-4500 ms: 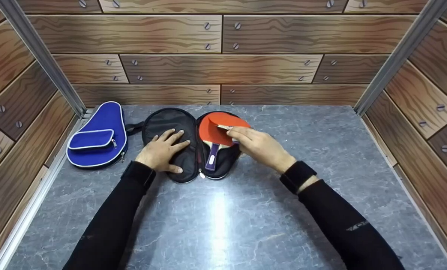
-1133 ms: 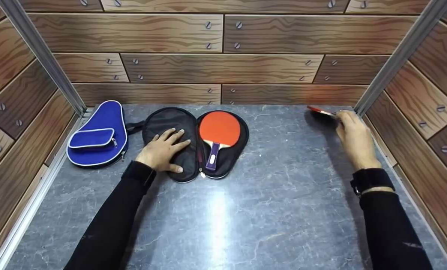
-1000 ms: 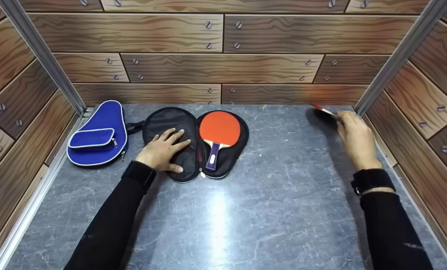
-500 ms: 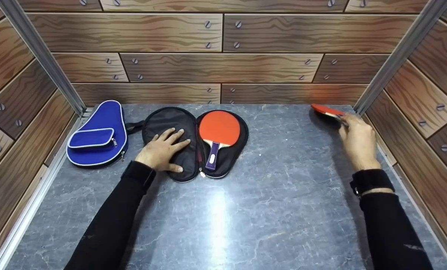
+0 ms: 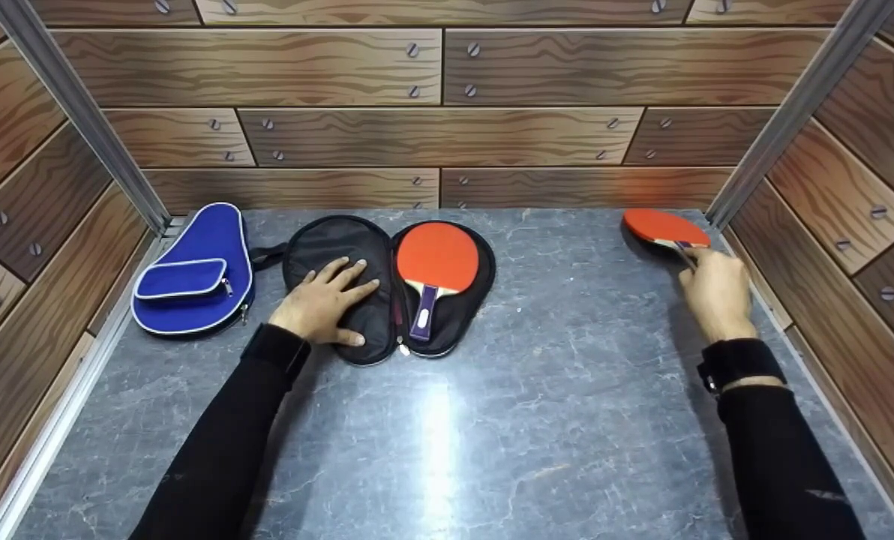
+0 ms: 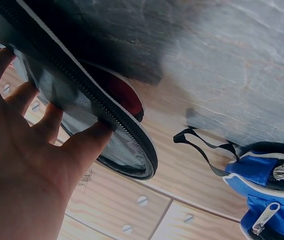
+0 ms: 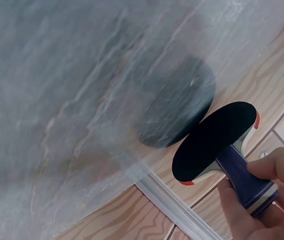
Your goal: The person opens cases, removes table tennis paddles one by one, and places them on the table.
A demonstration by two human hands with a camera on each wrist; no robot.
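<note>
An unzipped black paddle case [image 5: 346,238] lies spread in two halves in the head view. My left hand [image 5: 316,304] rests on its left half, fingers spread; the left wrist view shows the fingertips [image 6: 101,131] on the cloth by the zipper. In the right half lies a table tennis paddle [image 5: 438,259], red side up, its purple handle toward me. At the back right, my right hand [image 5: 721,292] grips a second table tennis paddle [image 5: 661,223] by its handle, red face up. The right wrist view shows its black underside [image 7: 216,140] and purple handle [image 7: 241,175].
A blue paddle case [image 5: 196,270] with white piping and a zipped front pocket lies left of the black case, a black strap [image 5: 269,256] between them. Wood-patterned walls [image 5: 447,135] with metal corner posts [image 5: 792,112] border the grey marbled tabletop [image 5: 567,420] at back and sides.
My right hand has carried the second paddle from above the black case to the back right. Its blade, lately edge-on, now shows more of its red face. My left hand stays put.
</note>
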